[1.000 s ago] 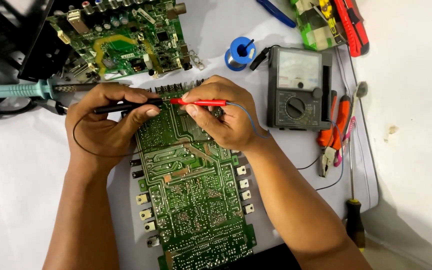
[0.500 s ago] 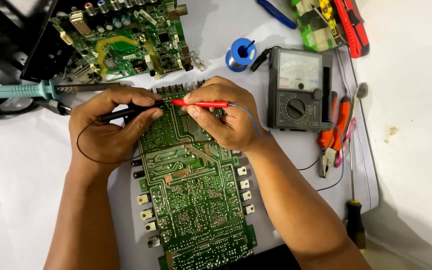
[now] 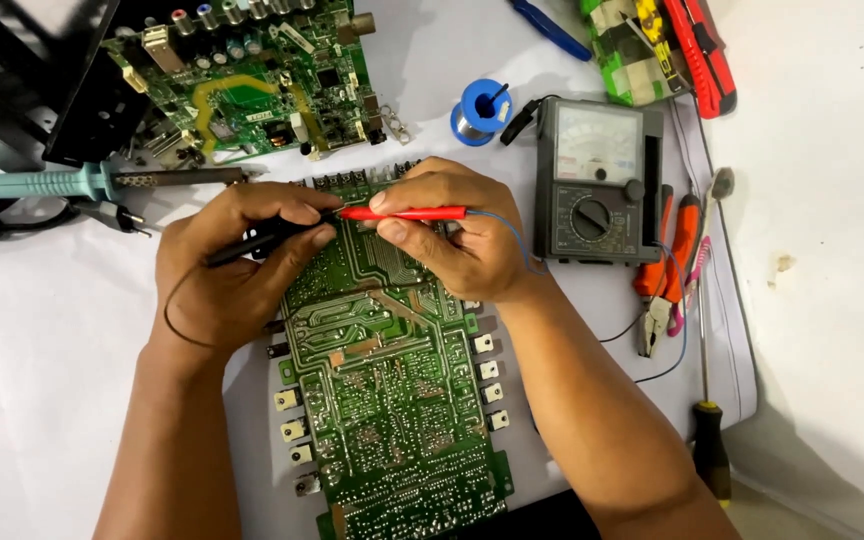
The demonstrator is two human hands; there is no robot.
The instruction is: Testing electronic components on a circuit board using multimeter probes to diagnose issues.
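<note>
From the head camera, looking straight down: the left hand [image 3: 237, 265] pinches a black test probe [image 3: 252, 240] between thumb and fingers, its tip angled onto the upper end of the long green circuit board [image 3: 392, 400]. The right hand [image 3: 452, 240] is clamped on a red test probe [image 3: 407, 212], held nearly level, tip pointing left and meeting the board just beside the black one. Both hands rest on the board's top edge, which lies lengthwise on the white table [image 3: 42, 380]. An analog multimeter [image 3: 597, 180] sits just right of the right hand. A second green board [image 3: 252, 80] lies above, a soldering iron [image 3: 82, 182] to the left, and a blue solder spool [image 3: 479, 110] near the meter.
</note>
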